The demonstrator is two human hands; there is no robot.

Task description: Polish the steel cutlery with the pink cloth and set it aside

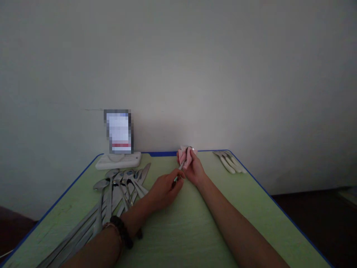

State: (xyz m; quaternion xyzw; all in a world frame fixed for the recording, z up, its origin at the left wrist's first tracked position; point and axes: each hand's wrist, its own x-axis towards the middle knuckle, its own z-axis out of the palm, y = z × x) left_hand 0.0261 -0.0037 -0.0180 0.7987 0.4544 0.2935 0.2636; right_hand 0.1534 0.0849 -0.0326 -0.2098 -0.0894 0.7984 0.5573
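Note:
Above the far part of the table, my left hand (166, 189) is closed round the handle of a metal spoon (182, 165). My right hand (196, 169) is closed on a pink cloth (184, 155), which is wrapped about the upper end of the spoon. A shiny curved edge of metal shows at the top of the cloth; most of the bowl is hidden in its folds. Beside my left forearm lies a pile of metal cutlery (110, 197), with spoons and a knife (145, 173) in it, partly covered by the arm.
Several white-handled forks (229, 162) lie together at the far right of the green table (189, 230). A white case-like block (118, 160) stands at the far left, with a phone-like lit screen (119, 130), blurred out, upright behind it. A plain wall (178, 74) rises behind the table's blue edge.

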